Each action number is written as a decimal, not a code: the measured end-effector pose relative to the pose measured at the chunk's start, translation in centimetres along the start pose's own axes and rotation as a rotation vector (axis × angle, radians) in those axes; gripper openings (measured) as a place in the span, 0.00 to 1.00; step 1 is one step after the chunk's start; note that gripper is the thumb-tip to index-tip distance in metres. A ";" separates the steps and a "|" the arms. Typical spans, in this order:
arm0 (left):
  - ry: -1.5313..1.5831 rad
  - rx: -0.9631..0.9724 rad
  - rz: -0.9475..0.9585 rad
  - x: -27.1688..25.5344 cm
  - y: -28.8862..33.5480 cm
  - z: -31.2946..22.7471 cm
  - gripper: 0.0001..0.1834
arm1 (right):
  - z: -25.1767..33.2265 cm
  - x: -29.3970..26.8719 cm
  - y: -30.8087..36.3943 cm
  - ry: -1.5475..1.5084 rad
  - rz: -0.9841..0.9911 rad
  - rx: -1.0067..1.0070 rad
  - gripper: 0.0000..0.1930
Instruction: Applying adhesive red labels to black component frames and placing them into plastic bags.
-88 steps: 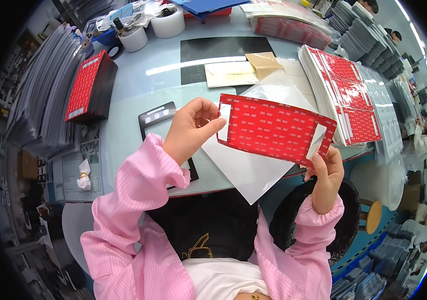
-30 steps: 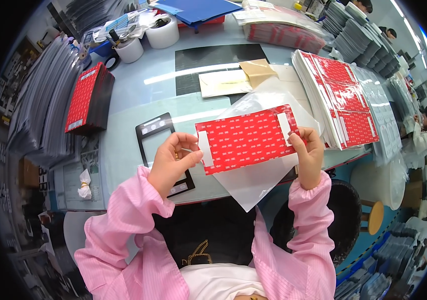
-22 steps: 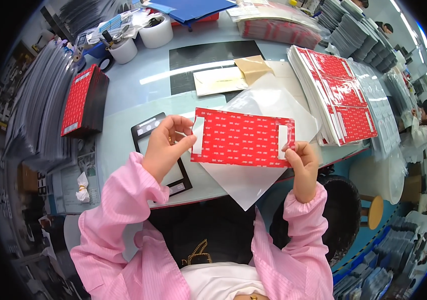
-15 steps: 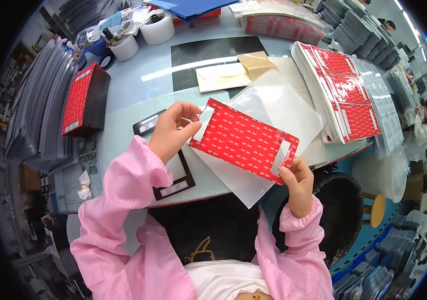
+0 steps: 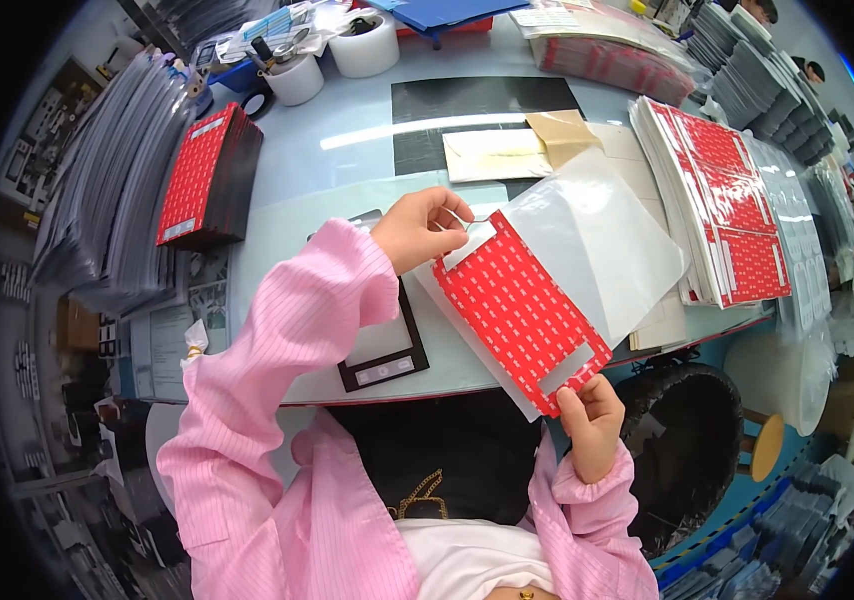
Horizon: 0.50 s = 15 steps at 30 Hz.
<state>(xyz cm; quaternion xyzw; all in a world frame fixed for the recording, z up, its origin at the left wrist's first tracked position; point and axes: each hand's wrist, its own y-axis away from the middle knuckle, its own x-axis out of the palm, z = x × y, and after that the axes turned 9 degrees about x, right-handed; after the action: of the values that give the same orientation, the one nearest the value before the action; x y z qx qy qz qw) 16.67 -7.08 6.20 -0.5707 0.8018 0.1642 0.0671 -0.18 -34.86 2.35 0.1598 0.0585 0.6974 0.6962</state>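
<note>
Over the table (image 5: 297, 165), left hand (image 5: 421, 232) outreaches right hand (image 5: 595, 425).

red sheet (image 5: 522, 305): small white print repeated in rows across its face | red-topped stack at left (image 5: 195, 185): similar white print on top | red panels at right (image 5: 737, 190): similar white rows | paper (image 5: 162, 345) at left of bench (image 5: 357, 110): fine print, too small to read

The left hand (image 5: 417, 235) pinches farther forward while the right hand (image 5: 595, 430) pinches lower and closer in
</note>
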 end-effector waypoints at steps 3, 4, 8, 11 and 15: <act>-0.016 -0.039 0.030 -0.2 0.2 -0.1 0.17 | -0.1 0.0 0.3 -0.014 -0.007 0.025 0.05; -0.017 -0.036 0.033 -0.3 0.3 -0.1 0.17 | 0.0 0.0 0.3 -0.015 0.012 0.066 0.04; -0.017 -0.048 0.061 -0.2 0.3 0.1 0.21 | -0.1 -0.1 0.5 -0.029 0.010 0.113 0.04; -0.030 -0.042 0.047 -0.2 0.4 0.2 0.21 | 0.2 0.1 0.5 -0.040 0.008 0.120 0.04; -0.044 -0.042 0.033 0.0 0.1 0.6 0.22 | 0.0 0.0 0.3 -0.029 0.005 0.118 0.05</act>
<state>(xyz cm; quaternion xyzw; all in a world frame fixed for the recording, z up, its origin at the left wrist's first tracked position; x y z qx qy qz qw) 16.55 -6.87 5.69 -0.5551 0.8056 0.1948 0.0699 -0.48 -34.83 2.47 0.2108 0.0891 0.6920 0.6847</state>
